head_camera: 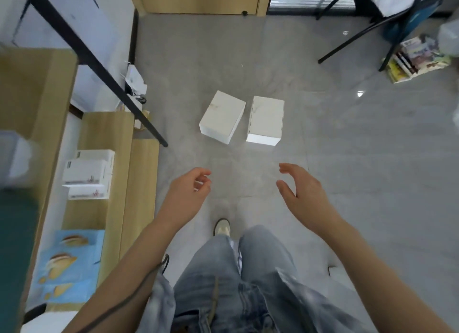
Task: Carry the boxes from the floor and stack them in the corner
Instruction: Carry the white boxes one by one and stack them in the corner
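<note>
Two plain white boxes lie side by side on the grey tiled floor, near the middle of the room and close together with only a narrow strip of tile between them. The left box is turned at an angle, its long side running diagonally, and a faint brownish smudge marks its top near the far end; the right box sits squarer to the view, its near face brightly lit. Both are closed, rectangular and unprinted on the faces that show (any labels are out of sight). Nearer the camera, both bare hands hang in the air above the floor, well short of the boxes and touching nothing: the left hand has its fingers loosely curled, its grip slack and empty, and the right hand is spread with the thumb apart from the fingers, likewise empty. Below them show the person's light blue jeans and one pale shoe stepping forward. To the left, a stack of white cartons with small printed labels rests on a low wooden shelf, with a blue picture-printed package lying nearer along the same side. A black metal leg slants across that area. At the far right, a heap of books sits on the floor beside another black frame.
</note>
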{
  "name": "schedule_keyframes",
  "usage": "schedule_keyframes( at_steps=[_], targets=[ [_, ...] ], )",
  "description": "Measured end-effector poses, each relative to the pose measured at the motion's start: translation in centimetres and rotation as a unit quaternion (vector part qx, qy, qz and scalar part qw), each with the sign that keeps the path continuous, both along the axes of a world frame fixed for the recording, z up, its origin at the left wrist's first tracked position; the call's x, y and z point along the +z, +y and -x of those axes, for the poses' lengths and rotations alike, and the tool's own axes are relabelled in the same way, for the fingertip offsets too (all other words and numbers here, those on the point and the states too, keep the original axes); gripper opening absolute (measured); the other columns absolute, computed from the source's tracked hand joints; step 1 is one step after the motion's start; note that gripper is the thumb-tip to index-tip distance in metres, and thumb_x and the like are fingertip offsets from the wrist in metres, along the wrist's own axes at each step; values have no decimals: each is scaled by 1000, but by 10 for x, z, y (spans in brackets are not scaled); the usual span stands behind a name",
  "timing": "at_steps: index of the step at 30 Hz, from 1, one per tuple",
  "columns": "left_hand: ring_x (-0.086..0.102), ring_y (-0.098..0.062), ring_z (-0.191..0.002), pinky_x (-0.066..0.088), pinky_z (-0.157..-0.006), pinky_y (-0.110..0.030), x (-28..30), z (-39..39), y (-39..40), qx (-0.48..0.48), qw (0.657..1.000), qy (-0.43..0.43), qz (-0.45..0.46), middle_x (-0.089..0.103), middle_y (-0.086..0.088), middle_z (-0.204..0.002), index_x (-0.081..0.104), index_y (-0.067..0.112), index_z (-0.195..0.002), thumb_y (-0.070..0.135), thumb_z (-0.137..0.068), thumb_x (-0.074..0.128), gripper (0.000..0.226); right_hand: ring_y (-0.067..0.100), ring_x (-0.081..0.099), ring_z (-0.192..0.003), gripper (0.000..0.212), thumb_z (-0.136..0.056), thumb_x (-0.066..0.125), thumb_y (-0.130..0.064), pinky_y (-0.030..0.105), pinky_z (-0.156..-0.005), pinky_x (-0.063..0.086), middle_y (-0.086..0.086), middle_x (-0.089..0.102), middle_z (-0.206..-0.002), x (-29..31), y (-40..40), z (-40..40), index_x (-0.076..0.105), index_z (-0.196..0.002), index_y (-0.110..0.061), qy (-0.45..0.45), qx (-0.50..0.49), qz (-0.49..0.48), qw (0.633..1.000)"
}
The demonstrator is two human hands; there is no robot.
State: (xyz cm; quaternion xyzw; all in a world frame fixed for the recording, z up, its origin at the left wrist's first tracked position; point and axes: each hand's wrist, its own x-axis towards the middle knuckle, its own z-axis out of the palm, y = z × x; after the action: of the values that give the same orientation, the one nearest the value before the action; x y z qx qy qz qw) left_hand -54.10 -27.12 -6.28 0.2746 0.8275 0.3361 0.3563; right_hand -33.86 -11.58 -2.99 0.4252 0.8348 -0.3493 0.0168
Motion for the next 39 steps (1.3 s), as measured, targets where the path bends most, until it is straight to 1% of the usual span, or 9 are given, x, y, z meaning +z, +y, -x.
schedule_keyframes(
  at_steps=[6, 10, 12, 15, 25, 30, 32, 34, 39],
  targets=[
    [60, -7, -86, 46, -63, -16, -30, 77, 132, 2, 998, -50, 34, 64, 9, -99, 61, 27, -112, 21, -94, 58, 19, 18, 48, -127, 44, -99, 47, -28, 23, -101, 30, -2, 51, -139, -21, 137, 88, 40, -142, -19, -3, 23, 10, 1000],
    [59, -6, -85, 42, -59, -10, -64, 128, 216, 38, 995, -72, 63, 65, 5, -101, 62, 24, -115, 22, -93, 59, 22, 17, 46, -129, 45, -100, 47, -27, 21, -101, 28, -1, 50, -141, -51, 229, 147, 40, -143, -18, -11, 65, 29, 997],
    [62, -13, -88, 48, -66, -14, -82, 150, 251, 82, 989, -93, 80, 66, 2, -103, 63, 22, -114, 20, -92, 60, 22, 16, 47, -128, 44, -99, 48, -25, 17, -97, 27, -1, 51, -140, -68, 269, 172, 41, -142, -17, -9, 83, 31, 996],
    [65, -25, -94, 53, -87, -37, -126, 186, 306, 194, 961, -176, 91, 67, -9, -108, 62, 15, -119, 16, -92, 59, 28, 13, 48, -127, 42, -99, 48, -24, 15, -94, 26, -3, 53, -138, -109, 341, 224, 44, -140, -18, -12, 98, 51, 994],
    [51, -14, -70, 42, -66, -25, -323, 262, 405, 405, 858, -293, 113, 55, -1, -84, 49, 11, -129, 8, -91, 62, 41, 16, 56, -112, 35, -97, 51, -22, 22, -91, 36, -2, 62, -124, -323, 472, 358, 51, -131, -16, -27, 92, 109, 989],
    [53, -16, -81, 45, -85, -34, -454, 271, 415, 473, 817, -300, 142, 58, -5, -97, 46, 11, -136, 17, -90, 65, 50, 19, 59, -104, 34, -98, 49, -25, 32, -89, 46, 0, 61, -120, -462, 498, 400, 51, -129, -13, -50, 83, 126, 987],
    [52, -18, -81, 43, -86, -36, -504, 270, 410, 491, 793, -326, 152, 53, -3, -92, 51, 9, -129, 20, -90, 64, 42, 24, 57, -111, 37, -98, 48, -28, 36, -94, 47, 5, 61, -122, -517, 503, 416, 50, -131, -10, -82, 96, 121, 985],
    [49, -23, -84, 41, -87, -36, -547, 273, 407, 500, 781, -336, 167, 49, -4, -88, 55, 9, -105, 23, -92, 63, 21, 29, 54, -117, 41, -99, 46, -27, 33, -97, 40, 12, 60, -125, -567, 510, 431, 47, -134, -6, -115, 131, 99, 980],
    [49, -23, -83, 41, -84, -37, -633, 279, 394, 519, 734, -397, 188, 44, 2, -79, 51, 17, -88, 43, -88, 66, 29, 38, 42, -131, 54, -100, 43, -31, 40, -107, 32, 23, 44, -142, -672, 522, 466, 33, -142, 1, -191, 162, 48, 967]
  ],
)
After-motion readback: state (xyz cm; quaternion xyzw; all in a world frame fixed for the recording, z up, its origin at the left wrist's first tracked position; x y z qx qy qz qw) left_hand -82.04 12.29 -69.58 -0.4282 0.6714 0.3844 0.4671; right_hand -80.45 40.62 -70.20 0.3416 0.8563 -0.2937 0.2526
